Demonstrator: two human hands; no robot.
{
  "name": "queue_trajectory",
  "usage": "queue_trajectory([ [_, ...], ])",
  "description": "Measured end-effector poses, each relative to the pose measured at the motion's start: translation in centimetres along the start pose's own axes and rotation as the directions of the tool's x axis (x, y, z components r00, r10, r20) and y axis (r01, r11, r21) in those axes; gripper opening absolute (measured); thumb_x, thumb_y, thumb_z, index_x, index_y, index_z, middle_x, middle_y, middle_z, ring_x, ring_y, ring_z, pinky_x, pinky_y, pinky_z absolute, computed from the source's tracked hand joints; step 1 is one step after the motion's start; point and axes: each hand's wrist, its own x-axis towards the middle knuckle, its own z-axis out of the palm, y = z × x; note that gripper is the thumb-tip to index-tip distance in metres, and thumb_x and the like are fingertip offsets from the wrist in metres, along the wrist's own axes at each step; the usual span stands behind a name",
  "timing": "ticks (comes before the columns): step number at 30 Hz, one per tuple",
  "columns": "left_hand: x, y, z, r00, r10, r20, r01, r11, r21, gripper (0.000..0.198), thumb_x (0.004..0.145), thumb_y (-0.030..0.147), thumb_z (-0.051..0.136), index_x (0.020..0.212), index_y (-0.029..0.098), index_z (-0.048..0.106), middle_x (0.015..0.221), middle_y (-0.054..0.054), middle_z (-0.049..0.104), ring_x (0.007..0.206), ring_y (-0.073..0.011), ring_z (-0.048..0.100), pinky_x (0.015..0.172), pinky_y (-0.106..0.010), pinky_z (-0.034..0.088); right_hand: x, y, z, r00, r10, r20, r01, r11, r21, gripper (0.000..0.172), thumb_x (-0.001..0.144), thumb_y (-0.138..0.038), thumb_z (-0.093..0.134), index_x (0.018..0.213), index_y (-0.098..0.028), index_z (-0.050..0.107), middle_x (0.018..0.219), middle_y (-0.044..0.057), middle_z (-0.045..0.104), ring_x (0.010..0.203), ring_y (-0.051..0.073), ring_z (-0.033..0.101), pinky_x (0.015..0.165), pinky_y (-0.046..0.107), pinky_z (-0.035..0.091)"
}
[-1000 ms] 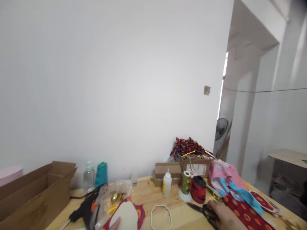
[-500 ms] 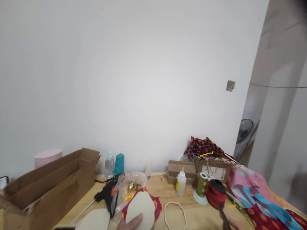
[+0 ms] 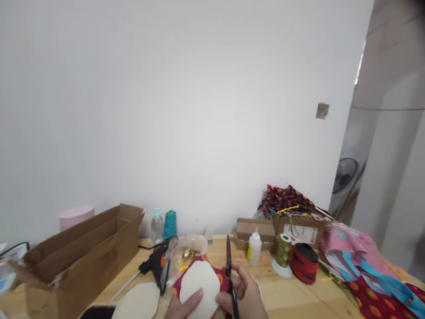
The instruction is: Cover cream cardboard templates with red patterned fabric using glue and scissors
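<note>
My left hand (image 3: pixel 186 305) is closed on a white rounded cutout (image 3: pixel 201 283) that lies over dark red patterned fabric (image 3: pixel 224 280). The thumb presses on the front of the cutout. My right hand (image 3: pixel 245 294) has its fingers wrapped round a pair of dark scissors (image 3: pixel 229 266), whose blades point upward beside the fabric's right edge. Its thumb reaches to the lower right edge of the cutout. Behind my right hand, a white looped outline (image 3: pixel 260 290) on the table is mostly hidden. Another pale cutout (image 3: pixel 139 301) lies to the left.
A long cardboard box (image 3: pixel 83 261) stands at left, near a black glue gun (image 3: pixel 155 266) and a plastic bag (image 3: pixel 195 243). At right are a glue bottle (image 3: pixel 254 249), a green thread spool (image 3: pixel 283 251), a red ribbon roll (image 3: pixel 304 263) and piled fabrics (image 3: pixel 352 248).
My right hand has come in from the far right with the scissors, up to the fabric. The left hand still holds the cutout. The view has shifted slightly.
</note>
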Motion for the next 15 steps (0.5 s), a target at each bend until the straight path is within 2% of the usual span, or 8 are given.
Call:
queue_trajectory([
  [3,0.2,0.3,0.1,0.999,0.039,0.015,-0.039,0.999,0.004,0.065,0.053,0.018,0.074,0.114,0.017,0.052,0.086,-0.01,0.071,0.087,-0.0285,0.061,0.078,-0.037,0.046,0.4,-0.2,0.7,0.998,-0.036,-0.046,0.035,0.999,-0.034,0.053,0.046,-0.029,0.08,0.086,-0.02,0.046,0.059,-0.004,0.064,0.055,0.015,0.061,0.055,0.025,0.047],
  [6,0.5,1.4,-0.1,0.996,0.065,0.062,-0.068,0.997,0.048,0.046,0.058,0.021,0.071,0.103,0.015,0.06,0.086,-0.011,0.07,0.084,-0.0262,0.062,0.076,-0.036,0.047,0.4,-0.5,0.0,0.996,-0.055,-0.075,0.049,0.995,-0.082,0.052,0.047,-0.024,0.079,0.087,-0.02,0.047,0.061,-0.004,0.064,0.058,0.014,0.061,0.057,0.023,0.047],
  [9,0.5,2.4,-0.4,0.989,0.084,0.123,-0.117,0.95,0.289,0.039,0.057,0.027,0.072,0.092,0.011,0.065,0.084,-0.013,0.07,0.076,-0.0251,0.063,0.066,-0.033,0.048,0.3,-0.6,-1.1,1.0,-0.01,0.003,0.011,0.993,-0.115,0.051,0.048,-0.02,0.079,0.089,-0.018,0.049,0.064,-0.003,0.064,0.058,0.013,0.061,0.057,0.022,0.046],
  [12,0.5,2.2,-0.5,0.983,0.096,0.155,-0.166,0.818,0.55,0.036,0.049,0.027,0.076,0.079,0.009,0.068,0.071,-0.013,0.071,0.062,-0.0241,0.063,0.057,-0.032,0.048,0.1,-0.2,-1.5,0.996,0.02,0.088,-0.01,0.993,-0.114,0.05,0.047,-0.016,0.079,0.089,-0.018,0.052,0.065,-0.003,0.064,0.058,0.014,0.06,0.056,0.022,0.045],
  [15,0.8,1.2,-0.7,0.979,0.177,0.097,-0.199,0.777,0.597,0.032,0.045,0.024,0.078,0.072,0.008,0.067,0.065,-0.011,0.07,0.059,-0.0219,0.062,0.054,-0.029,0.048,0.0,0.2,-1.4,0.996,0.004,0.09,0.0,0.999,-0.044,0.051,0.044,-0.015,0.08,0.088,-0.019,0.053,0.065,-0.003,0.064,0.06,0.014,0.06,0.059,0.023,0.045],
])
